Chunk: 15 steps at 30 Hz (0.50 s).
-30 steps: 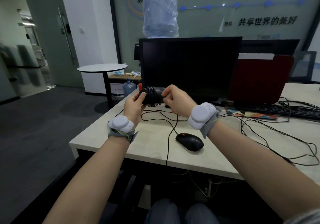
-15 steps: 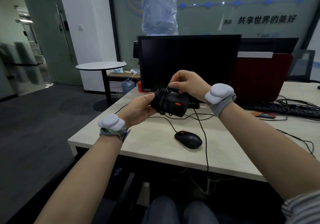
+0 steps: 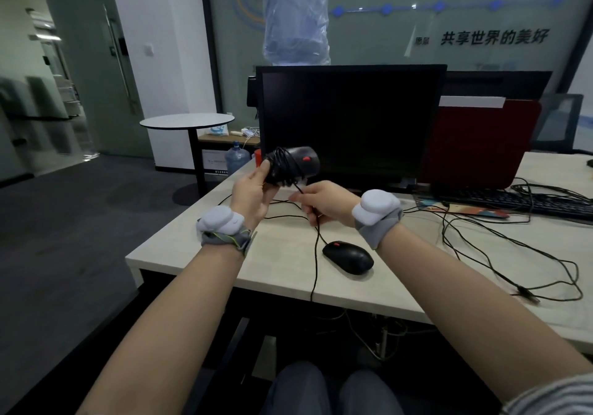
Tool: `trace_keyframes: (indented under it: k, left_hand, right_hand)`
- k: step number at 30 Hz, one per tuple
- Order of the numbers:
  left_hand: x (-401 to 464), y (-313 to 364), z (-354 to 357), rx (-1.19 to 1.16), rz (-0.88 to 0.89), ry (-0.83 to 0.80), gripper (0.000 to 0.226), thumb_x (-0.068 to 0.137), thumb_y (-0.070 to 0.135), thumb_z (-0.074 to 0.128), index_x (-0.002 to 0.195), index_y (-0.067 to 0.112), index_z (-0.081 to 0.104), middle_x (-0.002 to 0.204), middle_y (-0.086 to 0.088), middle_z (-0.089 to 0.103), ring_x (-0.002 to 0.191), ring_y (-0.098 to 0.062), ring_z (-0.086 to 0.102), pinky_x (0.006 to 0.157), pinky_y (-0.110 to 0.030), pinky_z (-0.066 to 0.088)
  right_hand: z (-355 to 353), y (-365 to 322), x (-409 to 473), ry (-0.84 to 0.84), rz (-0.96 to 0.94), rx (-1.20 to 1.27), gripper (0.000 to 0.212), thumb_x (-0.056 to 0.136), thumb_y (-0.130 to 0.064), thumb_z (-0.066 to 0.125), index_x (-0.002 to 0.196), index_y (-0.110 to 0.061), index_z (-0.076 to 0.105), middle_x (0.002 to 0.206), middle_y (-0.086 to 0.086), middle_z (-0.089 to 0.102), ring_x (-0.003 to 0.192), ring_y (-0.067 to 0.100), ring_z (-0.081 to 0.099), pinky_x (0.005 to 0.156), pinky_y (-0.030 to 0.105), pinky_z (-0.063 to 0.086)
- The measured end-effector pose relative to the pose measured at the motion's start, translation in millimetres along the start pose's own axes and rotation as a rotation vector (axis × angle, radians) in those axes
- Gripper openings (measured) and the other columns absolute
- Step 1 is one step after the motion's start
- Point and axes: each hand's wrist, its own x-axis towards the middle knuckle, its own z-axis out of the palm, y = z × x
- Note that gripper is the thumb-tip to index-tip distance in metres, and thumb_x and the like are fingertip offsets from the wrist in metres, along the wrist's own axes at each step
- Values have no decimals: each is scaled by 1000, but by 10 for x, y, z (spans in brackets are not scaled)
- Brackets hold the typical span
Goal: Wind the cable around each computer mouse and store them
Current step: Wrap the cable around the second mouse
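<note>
My left hand (image 3: 253, 190) holds a black mouse (image 3: 293, 166) with a red wheel up above the desk; several turns of black cable wrap its middle. Just below and to the right, my right hand (image 3: 324, 203) pinches the free stretch of that cable (image 3: 316, 254), which drops past the desk's front edge. A second black mouse (image 3: 348, 256) with a red wheel lies flat on the desk (image 3: 224, 264) near the front edge, its cable loose.
A dark monitor (image 3: 349, 119) stands just behind the hands. Loose black cables (image 3: 500, 254) sprawl over the right of the desk, with a keyboard (image 3: 519, 204) and red divider (image 3: 481, 145) behind. A round side table (image 3: 187, 122) stands at left.
My right hand has come down from above the held mouse to below it, drawing the cable around. My left hand has raised and turned the mouse upward.
</note>
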Motion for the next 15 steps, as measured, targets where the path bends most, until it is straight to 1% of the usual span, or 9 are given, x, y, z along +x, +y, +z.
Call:
trace_keyframes:
  k: [2, 3, 4, 5, 7, 8, 10, 12, 15]
  left_hand:
    - [-11, -41, -62, 114, 32, -5, 17, 97, 12, 43, 94, 5, 58, 90, -8, 61, 85, -16, 58, 73, -21, 53]
    - [-13, -53, -90, 157, 47, -13, 17, 97, 11, 43, 100, 2, 57, 91, -8, 60, 86, -15, 58, 73, -19, 53]
    - [-13, -53, -111, 199, 63, -14, 20, 97, 11, 44, 108, 0, 55, 92, -7, 60, 86, -14, 58, 71, -18, 53]
    - [-4, -43, -132, 239, 78, -9, 24, 97, 10, 44, 115, -2, 52, 92, -7, 60, 86, -13, 57, 70, -16, 54]
    - [15, -15, -173, 323, 107, 0, 28, 96, 9, 44, 120, -5, 51, 90, -5, 60, 84, -12, 57, 68, -15, 54]
    - [20, -6, -184, 365, 113, 2, 28, 96, 9, 44, 120, -5, 51, 89, -5, 60, 83, -11, 57, 70, -17, 54]
    - [18, 17, -206, 425, 94, -4, 27, 96, 9, 44, 118, -5, 53, 87, -4, 60, 83, -11, 57, 76, -21, 51]
    - [1, 30, -207, 428, 37, -46, 23, 96, 9, 44, 115, -1, 54, 87, -5, 61, 83, -12, 58, 76, -22, 51]
    - [-67, 24, -163, 424, -87, -212, 26, 97, 10, 42, 115, -4, 54, 87, -7, 63, 79, -14, 64, 71, -20, 57]
  right_hand:
    - [5, -65, -14, 17, 18, -154, 13, 95, -15, 48, 92, -8, 58, 63, 2, 45, 46, 13, 41, 46, 20, 44]
    - [5, -98, -21, 57, 3, -256, 9, 94, -14, 48, 94, -9, 56, 67, 2, 47, 48, 14, 43, 47, 20, 44]
    - [5, -118, -22, 117, -24, -336, 8, 92, -13, 50, 98, -9, 54, 74, 3, 50, 53, 16, 47, 51, 23, 46]
    - [-4, -124, -13, 196, -52, -385, 13, 91, -11, 51, 104, -9, 51, 83, 5, 51, 62, 19, 50, 58, 27, 47]
    - [-43, -137, -3, 332, -96, -423, 25, 89, -9, 52, 114, -8, 49, 96, 7, 51, 79, 22, 52, 73, 33, 47]
    - [-75, -155, -15, 358, -127, -440, 25, 89, -8, 51, 114, -9, 50, 98, 7, 52, 84, 22, 53, 77, 34, 47]
    - [-142, -219, -44, 330, -185, -481, 19, 89, -7, 52, 107, -12, 56, 98, 3, 56, 90, 20, 56, 81, 31, 47]
    - [-207, -283, -93, 300, -241, -543, 15, 87, -8, 55, 97, -16, 63, 93, -3, 59, 91, 17, 59, 79, 27, 47]
    - [-292, -345, -145, 423, -346, -697, 10, 82, -13, 60, 86, -20, 67, 85, -4, 64, 88, 17, 60, 78, 31, 50]
